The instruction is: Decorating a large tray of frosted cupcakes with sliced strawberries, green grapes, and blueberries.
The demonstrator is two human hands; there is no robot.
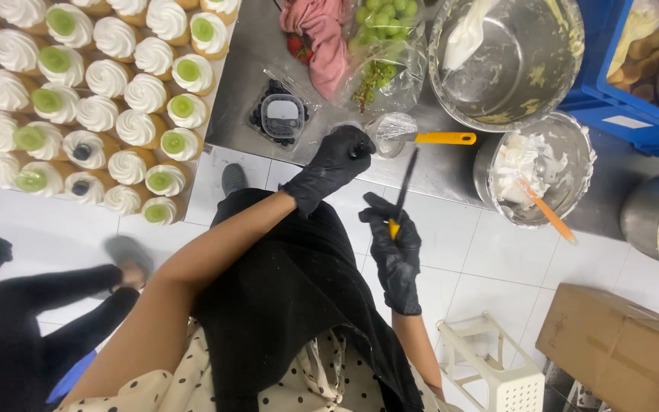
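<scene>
My left hand [332, 166], in a black glove, is closed at the front edge of the steel table [253, 84], its fingers pinched on something small that I cannot make out, next to a clear container of dark berries [278, 114]. My right hand [396, 248], also gloved, grips a knife [404, 183] with a yellow handle and dark blade pointing up toward the table edge. A small clear cup [393, 131] with a yellow-handled tool [444, 138] lies just beyond the knife tip.
Rows of cream-topped cupcakes [93, 91], some with green fruit slices, fill the left. Bagged green grapes [379, 38], a pink cloth, two steel bowls [509, 61] with cream and spatulas, a blue crate, a white stool [490, 366], a cardboard box. Another person's dark legs [24, 320] stand at the left.
</scene>
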